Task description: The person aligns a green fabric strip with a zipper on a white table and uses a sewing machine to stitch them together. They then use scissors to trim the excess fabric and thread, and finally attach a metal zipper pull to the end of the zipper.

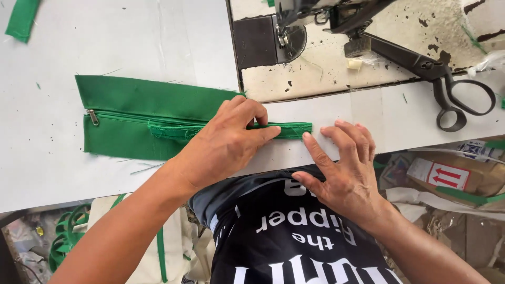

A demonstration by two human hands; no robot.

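Nearest the camera: dark printed shirt front, forearms reaching out over it. Right hand lies flat on the white worktop, fingers spread apart, index tip touching the free end of a narrow green fabric strip, probably to keep that end from curling. Left hand sits over the strip, thumb and fingers pinched together on its folded edge, seemingly pressing a crease flat. The strip runs left into a green zippered fabric piece lying flat on the worktop, metal zipper pull at its far left end, frayed threads along the edges. Beyond, a worn, paint-chipped sewing machine bed, its presser foot area just above the hands. Black scissors rest to the right, within reach. Green scrap at far left corner.
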